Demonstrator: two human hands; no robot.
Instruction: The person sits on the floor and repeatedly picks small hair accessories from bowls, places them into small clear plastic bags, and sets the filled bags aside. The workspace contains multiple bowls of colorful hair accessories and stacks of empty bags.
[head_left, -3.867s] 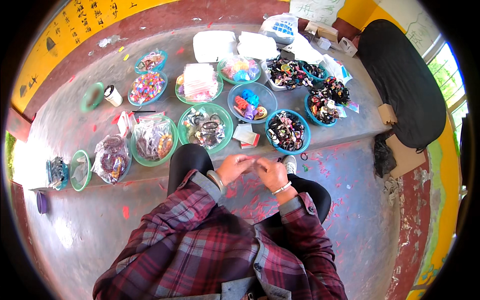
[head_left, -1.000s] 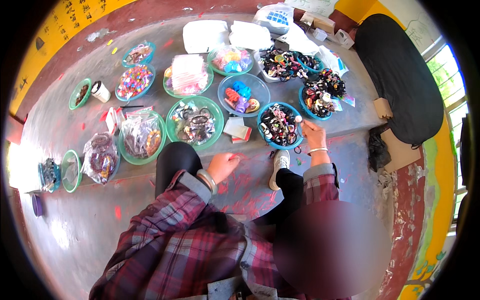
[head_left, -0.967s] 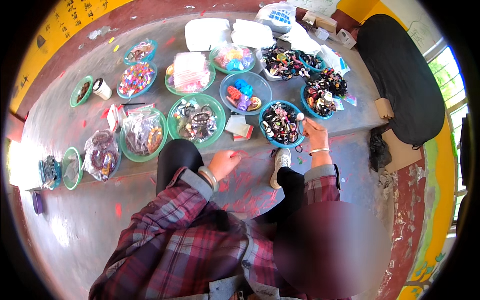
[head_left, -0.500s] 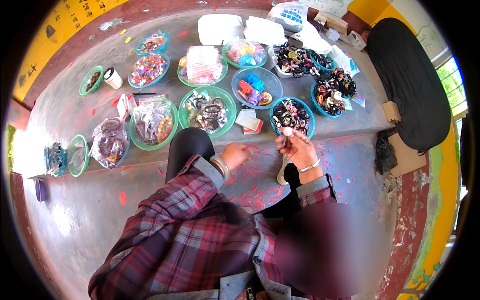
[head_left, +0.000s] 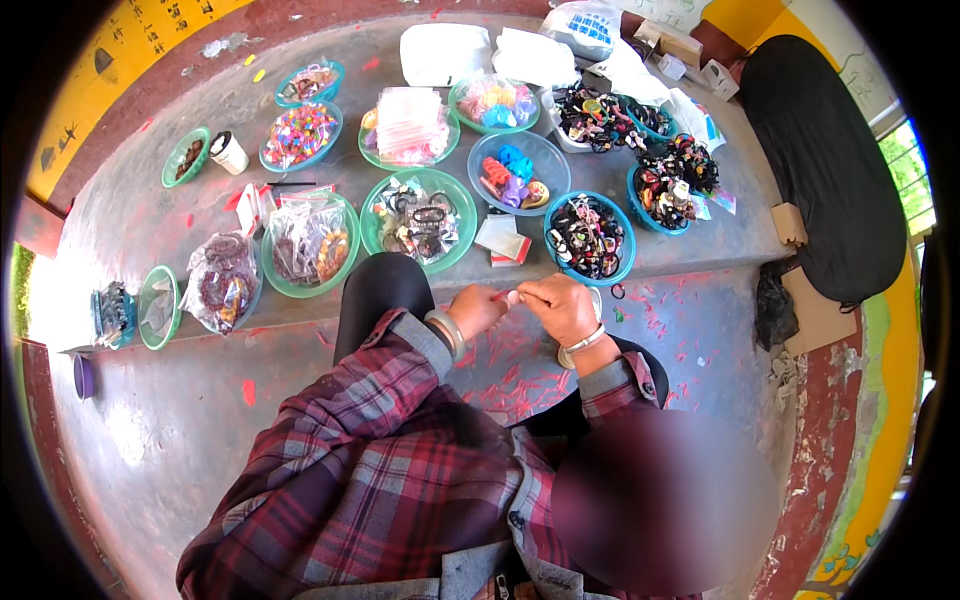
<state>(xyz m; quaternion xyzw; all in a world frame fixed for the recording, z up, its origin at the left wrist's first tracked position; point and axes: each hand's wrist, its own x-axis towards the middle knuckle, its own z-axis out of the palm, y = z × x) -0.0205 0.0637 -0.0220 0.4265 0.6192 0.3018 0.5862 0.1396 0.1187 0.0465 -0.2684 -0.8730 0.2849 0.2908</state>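
My left hand (head_left: 477,309) and my right hand (head_left: 558,305) meet in front of me, above my knees. Between their fingertips they pinch a small pale item with a thin red piece (head_left: 507,295); it is too small to name. Just beyond the hands, on a raised concrete ledge, stands a blue bowl of dark hair ties and clips (head_left: 589,237). A green bowl of dark accessories (head_left: 420,218) stands to its left. A folded white and red packet (head_left: 499,238) lies between the two bowls.
Several more bowls of colourful hair accessories cover the ledge (head_left: 130,215), with clear bags of goods (head_left: 305,243) at the left and white bags (head_left: 445,52) at the back. A black cloth (head_left: 830,170) and cardboard pieces (head_left: 815,315) lie at the right. A small dark ring (head_left: 618,292) lies on the floor.
My right hand reached out to the blue bowl of dark hair ties, then came back. Both hands now meet again over my knees, holding a small item.
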